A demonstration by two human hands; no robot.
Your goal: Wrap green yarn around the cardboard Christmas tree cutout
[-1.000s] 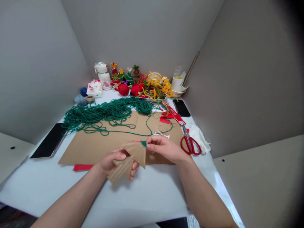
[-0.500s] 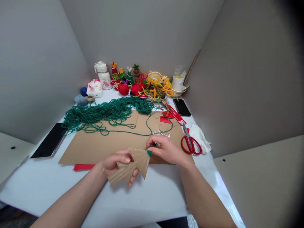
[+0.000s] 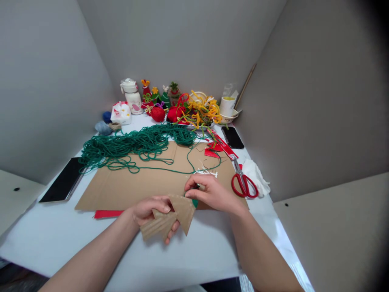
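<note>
A tree-shaped cardboard cutout (image 3: 182,211) is held by my left hand (image 3: 153,211), its thumb on top and fingers beneath. Green yarn (image 3: 195,202) covers the pointed tip of the cutout. My right hand (image 3: 209,192) is closed in a pinch on the green yarn at that tip; the fingertips partly hide it. From a large loose heap of green yarn (image 3: 127,144), a strand runs across the cardboard sheet (image 3: 121,188) toward the right hand.
Red-handled scissors (image 3: 244,184) and crumpled white tissue (image 3: 255,176) lie right. A tablet (image 3: 64,178) is left, a phone (image 3: 233,138) back right. Behind stand a white bottle (image 3: 133,97), small yarn trees (image 3: 165,98), red yarn balls (image 3: 158,114), yellow yarn (image 3: 206,109) and a cup (image 3: 227,106).
The cutout has shifted slightly right and toward me with my left hand. My right fingers have moved a little left over the tip, which is now partly behind them.
</note>
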